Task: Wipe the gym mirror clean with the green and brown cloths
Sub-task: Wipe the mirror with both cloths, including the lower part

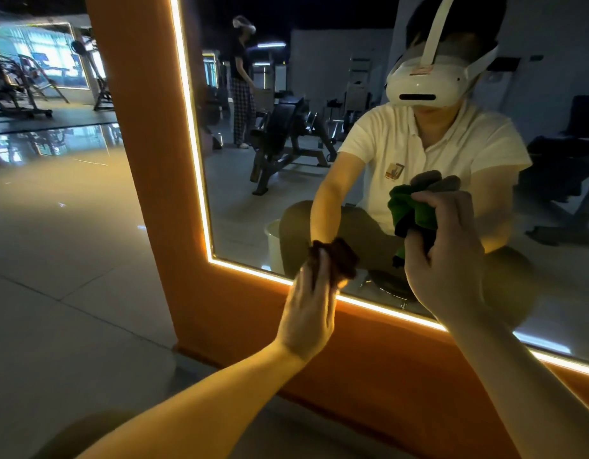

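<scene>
Two bare forearms reach forward from the bottom edge toward a large gym mirror (253, 200). On the left, the left hand (308, 313) has its fingers straight and close together, pressing a bunched brown cloth (341, 260) flat against the glass just above the mirror's lower left corner. Higher and to the right, the right hand (447, 260) has its fingers curled round a crumpled green cloth (410, 212), held up at the glass. A wide orange frame (147, 167) surrounds the mirror, edged inside by a glowing light strip (193, 144). Pale tiled floor (54, 260) stretches away on the left. Reflected in the glass are a crouching person in a white headset and shirt, a white bucket (273, 240), a dark weight bench (286, 134) and, farther back, a second person standing.
</scene>
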